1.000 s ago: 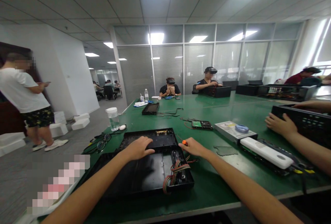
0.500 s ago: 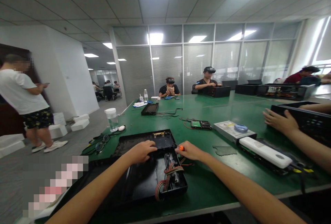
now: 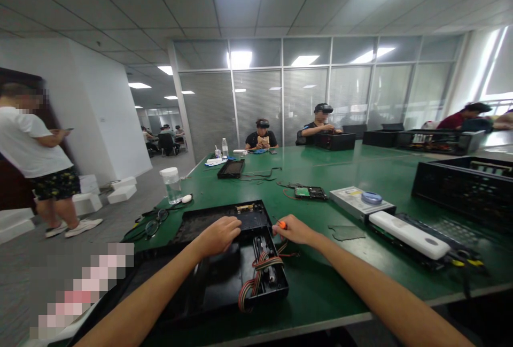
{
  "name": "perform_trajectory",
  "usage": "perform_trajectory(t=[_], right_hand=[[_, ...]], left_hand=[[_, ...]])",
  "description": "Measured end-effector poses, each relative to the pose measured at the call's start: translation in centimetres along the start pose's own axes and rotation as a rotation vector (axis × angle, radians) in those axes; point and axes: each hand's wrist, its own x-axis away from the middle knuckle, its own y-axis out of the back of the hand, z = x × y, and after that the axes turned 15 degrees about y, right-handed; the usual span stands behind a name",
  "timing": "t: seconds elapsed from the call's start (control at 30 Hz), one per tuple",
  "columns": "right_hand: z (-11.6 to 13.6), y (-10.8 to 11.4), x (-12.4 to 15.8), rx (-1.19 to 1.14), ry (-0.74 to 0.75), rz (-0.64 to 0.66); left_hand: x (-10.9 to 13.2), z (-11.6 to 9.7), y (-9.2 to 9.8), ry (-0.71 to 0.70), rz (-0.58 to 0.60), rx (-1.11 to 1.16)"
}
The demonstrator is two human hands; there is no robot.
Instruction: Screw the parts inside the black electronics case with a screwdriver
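Note:
An orange-handled screwdriver (image 3: 282, 225) is in the fingers of my right hand (image 3: 296, 230), at the right edge of a black computer case (image 3: 212, 275). Its tip cannot be made out. My left hand (image 3: 219, 236) has its fingers curled on the case's inner edge, beside a raised black panel (image 3: 252, 217) with a brass-coloured piece on it. Striped ribbon cables (image 3: 266, 264) loop over the right side of the case, below my right hand. The case lies on the green table (image 3: 316, 277); my left forearm hides part of it.
To the right are a grey metal drive box (image 3: 348, 201) with a blue tape roll (image 3: 372, 197), a white power strip (image 3: 409, 234) and another black case (image 3: 452, 184). A circuit board (image 3: 310, 192) lies ahead. Glasses (image 3: 154, 224) and a water jar (image 3: 172, 186) are left. People sit across the table.
Another person's hands have left the black case on the right. My hands stay at nearly the same places, with the screwdriver still in the right one.

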Motion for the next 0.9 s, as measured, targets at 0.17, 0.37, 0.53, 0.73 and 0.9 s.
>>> perform_trajectory(t=[0.17, 0.37, 0.53, 0.73, 0.9], right_hand=[[-0.1, 0.5, -0.2, -0.052, -0.068, -0.044], [0.0, 0.8, 0.0, -0.05, -0.04, -0.061], [-0.1, 1.1, 0.1, -0.041, -0.045, -0.052], [-0.2, 1.6, 0.0, 0.042, 0.006, -0.09], [-0.4, 1.3, 0.1, -0.018, -0.027, -0.046]], left_hand=[[-3.3, -1.1, 0.9, 0.021, 0.134, -0.021], [-5.7, -2.4, -0.9, -0.028, 0.145, 0.151], [-4.5, -1.6, -2.4, 0.047, 0.105, 0.448], [-3.6, -1.6, -3.2, 0.139, 0.114, 0.497], [-4.0, -2.5, -3.9, 0.106, 0.046, 0.429]])
